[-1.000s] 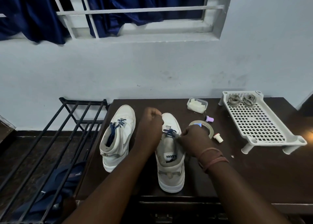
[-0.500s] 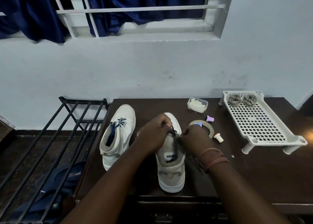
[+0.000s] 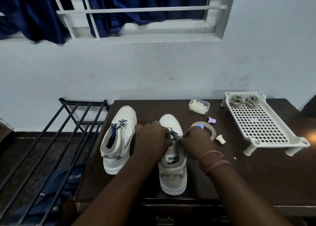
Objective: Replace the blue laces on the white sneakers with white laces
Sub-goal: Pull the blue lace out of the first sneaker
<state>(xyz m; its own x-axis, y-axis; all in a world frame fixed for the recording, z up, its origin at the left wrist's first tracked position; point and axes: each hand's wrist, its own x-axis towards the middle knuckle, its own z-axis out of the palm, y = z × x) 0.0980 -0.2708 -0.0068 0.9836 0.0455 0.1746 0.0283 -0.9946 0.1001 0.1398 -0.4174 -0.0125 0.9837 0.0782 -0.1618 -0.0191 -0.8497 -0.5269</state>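
Note:
Two white high-top sneakers stand on the dark table (image 3: pixel 256 174), toes toward the wall. The left sneaker (image 3: pixel 119 140) still carries a blue lace (image 3: pixel 118 128) through its upper eyelets. Both hands work over the right sneaker (image 3: pixel 172 171). My left hand (image 3: pixel 151 138) and my right hand (image 3: pixel 196 140) each pinch its blue lace (image 3: pixel 173 135) at the middle eyelets, fingertips nearly touching. Two coils of pale laces (image 3: pixel 244 102) lie at the far end of a white perforated rack (image 3: pixel 263 125) on the right.
A tape roll (image 3: pixel 207 130), a small pink-capped item (image 3: pixel 212 120), a small white stopper (image 3: pixel 220 139) and a clear lidded box (image 3: pixel 199 106) lie right of the shoes. A black metal shoe rack (image 3: pixel 51 149) with a dark blue sandal (image 3: pixel 65 179) stands left of the table.
My left hand came down from above the toe onto the lace at the eyelets, close to the right hand. The blue lace between my hands has shifted.

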